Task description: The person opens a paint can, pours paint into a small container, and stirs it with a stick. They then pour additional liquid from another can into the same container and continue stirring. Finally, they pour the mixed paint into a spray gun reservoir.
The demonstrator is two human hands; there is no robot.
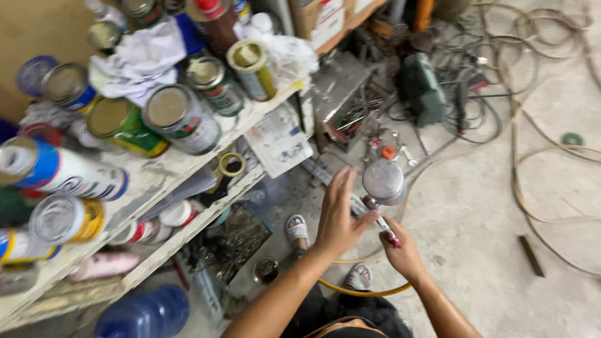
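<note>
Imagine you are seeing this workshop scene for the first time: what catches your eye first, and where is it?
First, the two bare hands at centre: the right hand grips a spray gun with a round metal cup on top, while the left hand is open beside it. To the left, a shelf is crowded with paint cans and a white rag. At upper right, tangled cables sprawl over the concrete floor.

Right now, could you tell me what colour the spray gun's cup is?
Silver metal cup, head view.
</note>
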